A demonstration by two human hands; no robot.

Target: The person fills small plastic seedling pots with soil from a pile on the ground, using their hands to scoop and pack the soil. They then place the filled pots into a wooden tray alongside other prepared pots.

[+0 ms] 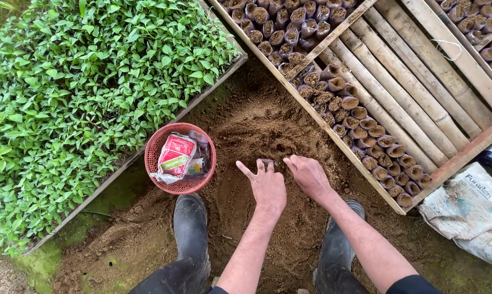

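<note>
Pot: small soil-filled seedling bag [267,162], dark and mostly hidden, sitting on the soil mound right at my fingertips, between my two hands.
Left hand: I see my left hand [267,185] lying palm-down on the dirt, fingers spread, their tips against the bag's near side; I cannot tell whether they truly clasp it.
Right hand: my right hand [308,174] is just beside the left, fingers curled down toward the same bag, thumb side touching it; the grasp itself is hidden from me.
Soil: loose brown soil mound [257,125] spreads ahead of both hands and under them.
Boots: black rubber boots [190,228] stand behind the hands, one on each side of my forearms.
Basket: red plastic basket [151,155] rests left of my left hand, near but apart, holding a red-and-white packet [175,158].
Filled bags: rows of filled bags [365,130] lie ahead and right of my right hand, inside a wooden frame [311,109] over bamboo slats [409,92].
Seedlings: dense green seedling bed [88,92] sits far left, beyond the basket.
Sacks: crumpled white sacks [466,204] lie well to the right of my right arm.
</note>
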